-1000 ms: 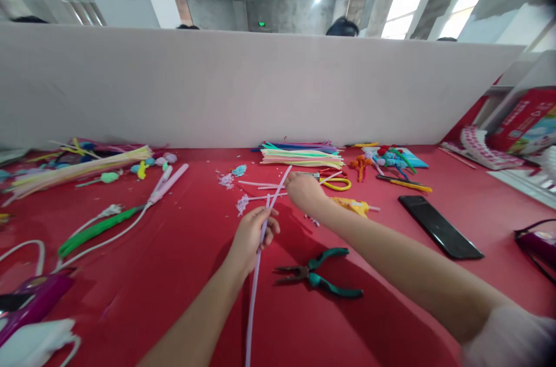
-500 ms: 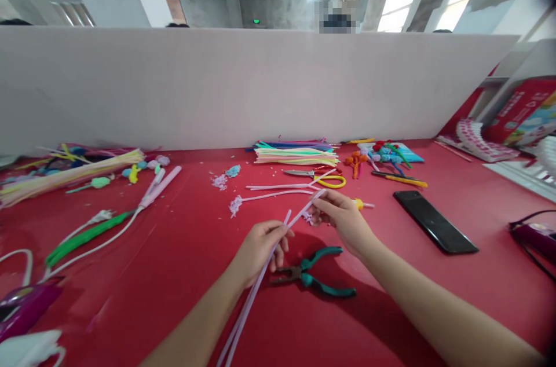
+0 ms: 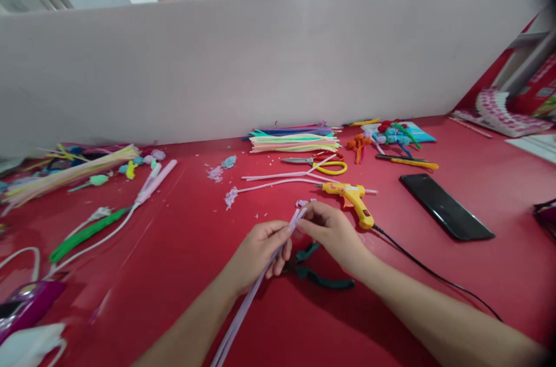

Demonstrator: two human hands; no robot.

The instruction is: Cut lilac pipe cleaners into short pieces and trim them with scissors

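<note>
Long lilac pipe cleaners (image 3: 244,314) run from the bottom edge up through my left hand (image 3: 263,248), whose fingers are closed around them. At their upper ends my right hand (image 3: 326,232) pinches the tips, close beside the left fingers. Green-handled pliers (image 3: 325,280) lie on the table under my hands, their jaws partly hidden. Just beyond are lilac scraps (image 3: 301,203) and a yellow glue gun (image 3: 356,199) with a black cord. Farther back lie more lilac pipe cleaners (image 3: 278,184), one with a fluffy end, and yellow-handled scissors (image 3: 319,164).
A bundle of coloured pipe cleaners (image 3: 295,141) lies by the white partition (image 3: 260,72). To the right are a black phone (image 3: 446,207) and a yellow-and-black cutter (image 3: 408,161). At left are a pink styling iron (image 3: 156,182) with a white cord and more pipe cleaners (image 3: 87,167).
My right hand has come down and left, nearer my left hand. The pipe cleaner tips now lie together. The view has shifted, and the glue gun is now uncovered.
</note>
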